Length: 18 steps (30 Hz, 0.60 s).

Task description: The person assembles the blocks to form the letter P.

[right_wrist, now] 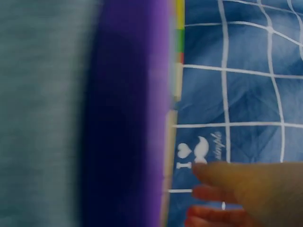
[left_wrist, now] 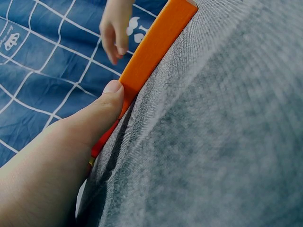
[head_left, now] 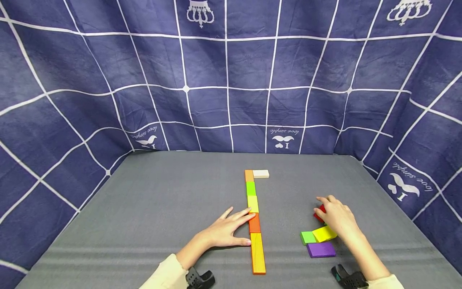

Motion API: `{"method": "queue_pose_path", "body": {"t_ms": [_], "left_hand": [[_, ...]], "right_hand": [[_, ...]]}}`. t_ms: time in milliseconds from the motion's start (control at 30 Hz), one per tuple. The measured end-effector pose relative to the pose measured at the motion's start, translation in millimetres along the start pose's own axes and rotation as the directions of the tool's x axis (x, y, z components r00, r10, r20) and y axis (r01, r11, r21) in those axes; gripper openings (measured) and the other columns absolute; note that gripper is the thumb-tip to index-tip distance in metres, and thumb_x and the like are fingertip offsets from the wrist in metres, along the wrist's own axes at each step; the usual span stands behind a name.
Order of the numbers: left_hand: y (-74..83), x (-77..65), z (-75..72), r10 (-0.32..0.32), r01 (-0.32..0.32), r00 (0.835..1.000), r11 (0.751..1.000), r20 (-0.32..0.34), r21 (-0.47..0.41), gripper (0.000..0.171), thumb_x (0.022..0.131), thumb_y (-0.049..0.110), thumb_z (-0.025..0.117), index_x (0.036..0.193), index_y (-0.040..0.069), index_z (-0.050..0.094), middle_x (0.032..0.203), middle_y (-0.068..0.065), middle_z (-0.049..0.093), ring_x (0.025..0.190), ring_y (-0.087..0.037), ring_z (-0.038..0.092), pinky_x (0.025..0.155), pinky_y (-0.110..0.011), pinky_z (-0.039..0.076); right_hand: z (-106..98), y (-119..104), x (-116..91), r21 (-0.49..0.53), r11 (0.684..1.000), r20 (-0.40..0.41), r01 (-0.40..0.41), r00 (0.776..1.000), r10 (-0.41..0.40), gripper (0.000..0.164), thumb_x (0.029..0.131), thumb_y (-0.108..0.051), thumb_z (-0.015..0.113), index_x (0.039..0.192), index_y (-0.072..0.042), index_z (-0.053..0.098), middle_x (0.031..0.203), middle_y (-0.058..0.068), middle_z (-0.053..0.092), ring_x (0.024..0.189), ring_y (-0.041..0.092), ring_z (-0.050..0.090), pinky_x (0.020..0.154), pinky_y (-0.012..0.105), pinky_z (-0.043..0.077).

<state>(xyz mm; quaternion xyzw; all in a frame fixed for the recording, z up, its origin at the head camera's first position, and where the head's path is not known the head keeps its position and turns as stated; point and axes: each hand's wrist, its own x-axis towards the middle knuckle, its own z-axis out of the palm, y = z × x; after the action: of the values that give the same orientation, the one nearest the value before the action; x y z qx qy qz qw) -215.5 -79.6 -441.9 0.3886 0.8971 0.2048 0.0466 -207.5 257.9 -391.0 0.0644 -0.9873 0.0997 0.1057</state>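
My left hand (head_left: 228,230) lies with fingers spread at the left side of a row of wooden blocks. Its fingertips reach the red-orange block (head_left: 254,223), and the thumb touches the side of the long yellow-orange block (head_left: 258,253). Farther up the row are a yellow block (head_left: 253,204), a green block (head_left: 250,188) and a light orange block (head_left: 249,176). My right hand (head_left: 339,216) hovers over a small group of blocks, its thumb and fingers apart around a red block (head_left: 319,213), which they partly hide. No held block shows in that hand in the left wrist view.
Beside the right hand lie a yellow block (head_left: 325,233), a light green block (head_left: 308,237) and a purple block (head_left: 321,250). A white block (head_left: 261,174) sits crosswise at the row's far end. Blue checked cloth (head_left: 249,64) surrounds the grey table (head_left: 162,192). The right wrist view is blurred.
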Motion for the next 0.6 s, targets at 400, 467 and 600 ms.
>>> {"method": "queue_pose_path", "body": {"t_ms": [400, 467, 600], "left_hand": [[-1.4, 1.1, 1.2, 0.004, -0.004, 1.0, 1.0, -0.004, 0.001, 0.074, 0.08, 0.059, 0.054, 0.143, 0.034, 0.023, 0.151, 0.012, 0.019, 0.138, -0.007, 0.023, 0.115, -0.047, 0.009], [-1.7, 0.8, 1.5, 0.005, -0.005, 1.0, 1.0, -0.004, 0.0, 0.074, 0.08, 0.059, 0.054, 0.143, 0.034, 0.023, 0.151, 0.012, 0.019, 0.138, -0.007, 0.023, 0.115, -0.048, 0.009], [-1.9, 0.1, 1.8, 0.004, -0.004, 1.0, 1.0, -0.003, -0.007, 0.074, 0.081, 0.058, 0.054, 0.143, 0.034, 0.023, 0.152, 0.012, 0.019, 0.138, -0.007, 0.023, 0.115, -0.048, 0.008]], "right_hand": [[17.0, -2.6, -11.5, -0.004, 0.999, -0.018, -0.054, 0.998, 0.054, 0.038, 0.08, -0.017, 0.065, 0.11, 0.007, 0.058, 0.11, 0.025, 0.056, 0.099, 0.041, 0.053, 0.08, 0.057, 0.039], [20.7, -5.1, -11.3, 0.005, 0.999, -0.033, -0.037, 0.999, 0.037, 0.038, 0.081, -0.016, 0.065, 0.111, 0.006, 0.058, 0.113, 0.024, 0.057, 0.102, 0.041, 0.053, 0.083, 0.058, 0.039], [27.8, -11.4, -9.5, 0.02, 1.0, -0.07, 0.022, 0.997, -0.02, 0.037, 0.08, -0.014, 0.066, 0.109, 0.007, 0.058, 0.11, 0.023, 0.057, 0.102, 0.04, 0.055, 0.084, 0.057, 0.04]]}}
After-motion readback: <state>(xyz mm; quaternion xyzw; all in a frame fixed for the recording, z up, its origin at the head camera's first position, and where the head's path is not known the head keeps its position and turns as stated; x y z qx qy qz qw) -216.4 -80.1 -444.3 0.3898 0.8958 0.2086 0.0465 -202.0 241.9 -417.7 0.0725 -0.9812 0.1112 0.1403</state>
